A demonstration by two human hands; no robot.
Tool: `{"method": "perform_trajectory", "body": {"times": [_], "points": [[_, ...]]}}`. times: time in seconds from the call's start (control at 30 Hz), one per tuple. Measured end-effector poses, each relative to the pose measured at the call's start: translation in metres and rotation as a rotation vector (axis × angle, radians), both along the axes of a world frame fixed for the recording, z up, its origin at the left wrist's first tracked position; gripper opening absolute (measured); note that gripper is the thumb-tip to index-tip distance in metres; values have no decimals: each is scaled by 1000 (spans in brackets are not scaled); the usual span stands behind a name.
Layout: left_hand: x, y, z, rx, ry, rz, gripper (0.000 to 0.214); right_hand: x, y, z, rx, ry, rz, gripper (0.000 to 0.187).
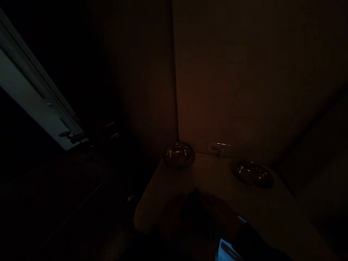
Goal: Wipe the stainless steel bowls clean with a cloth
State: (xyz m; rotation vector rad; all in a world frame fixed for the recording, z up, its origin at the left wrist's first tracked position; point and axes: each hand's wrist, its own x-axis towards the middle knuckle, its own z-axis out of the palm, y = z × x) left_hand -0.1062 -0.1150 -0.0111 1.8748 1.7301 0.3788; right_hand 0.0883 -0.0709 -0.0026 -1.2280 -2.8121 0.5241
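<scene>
A dark item [195, 208], too dimly lit to identify, lies between the left hand [170, 212] and the right hand [221, 211] at the near part of the tabletop [212, 175]; finger positions are lost in shadow, so whether either hand is spread or pinching cannot be told. Work appears under way at the item, but what is done and what is left cannot be established. Beyond, a shiny round dish [178, 155] and a second shiny dish [255, 175] stand apart, flanking a wall socket plate [218, 148].
</scene>
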Motion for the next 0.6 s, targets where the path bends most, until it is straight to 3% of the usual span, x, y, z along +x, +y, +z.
{"method": "perform_trajectory", "body": {"times": [0.23,0.33,0.43,0.5,0.6], "points": [[-1,-12,-8,120,90,120,41,-2,-11,1,21,0,-12,47],[-12,-8,-4,70,3,13,39,-2,-11,8,-12,10,14,37],[-27,-2,2,8,-52,-109,57,3,-3,19,-70,18,-9,35],[-33,4,5,-5,-100,-63,63,5,8,27,-111,21,-60,33],[-38,19,12,13,-242,135,55,5,31,39,-131,38,-136,34]]}}
